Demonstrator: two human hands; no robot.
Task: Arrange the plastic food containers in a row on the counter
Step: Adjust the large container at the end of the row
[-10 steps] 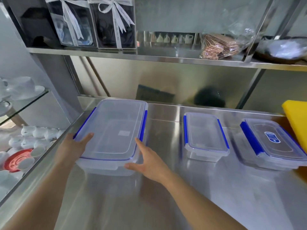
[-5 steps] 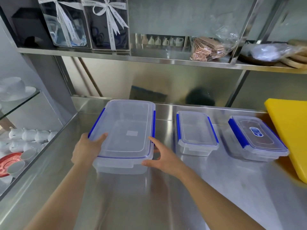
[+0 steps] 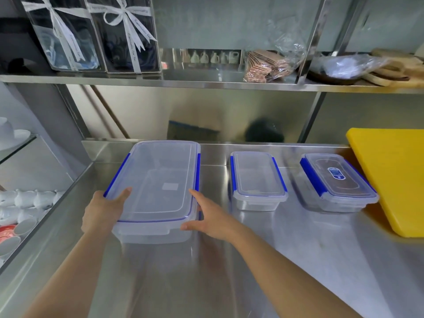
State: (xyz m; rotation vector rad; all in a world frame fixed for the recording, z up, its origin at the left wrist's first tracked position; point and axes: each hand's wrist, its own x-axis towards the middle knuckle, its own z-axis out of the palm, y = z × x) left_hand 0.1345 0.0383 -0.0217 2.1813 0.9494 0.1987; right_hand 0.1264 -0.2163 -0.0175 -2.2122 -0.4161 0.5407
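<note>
Three clear containers (image 3: 158,187) carry blue clips; the board (image 3: 394,177) at right is yellow; the counter (image 3: 298,260) is silver.

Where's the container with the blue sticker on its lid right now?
In the head view, the stickered container sits far right on the steel counter, right beside the yellow board, with the small container to its left.

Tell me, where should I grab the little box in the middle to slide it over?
Take the small container probably by its two long sides, along the blue clips, squeezing both at once and reaching in from the front of the counter. It lies with a short end toward you and bare counter on both sides, leaving room to reach in.
</note>
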